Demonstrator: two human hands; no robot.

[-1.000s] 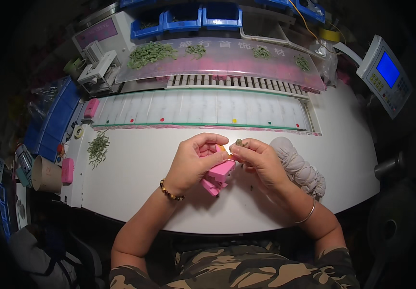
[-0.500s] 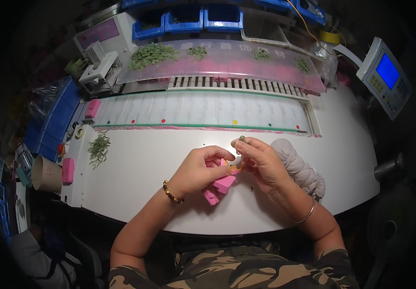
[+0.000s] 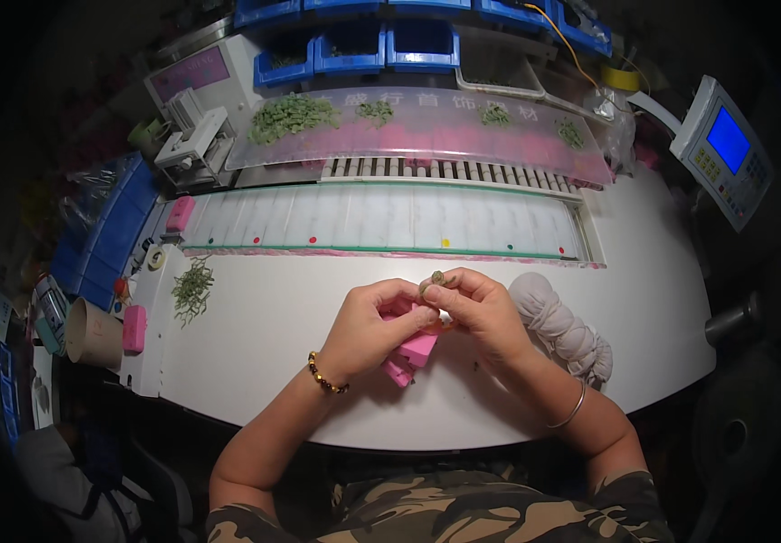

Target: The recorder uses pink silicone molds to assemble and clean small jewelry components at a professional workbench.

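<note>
Here's the pink block [image 3: 419, 349], centre of the frame, gripped by the left hand [image 3: 363, 330], fingers curled and thumb pressed in, presumably to steady it, while just above it the right hand [image 3: 492, 319], nearly closed, pinches a small green piece [image 3: 437, 278] between thumb and fingertips. Out at middle left lies a heap of green sprigs [image 3: 193, 291], likely parked within reach; right of centre, a grey cloth roll [image 3: 560, 328].

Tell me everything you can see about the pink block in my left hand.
The block is bright pink and angular, with stepped, slab-like parts and a smooth, perhaps rubbery look. It sits tilted in your left hand, which hides much of its upper part, over the white table. Your right hand is close beside it; contact is unclear.
</note>
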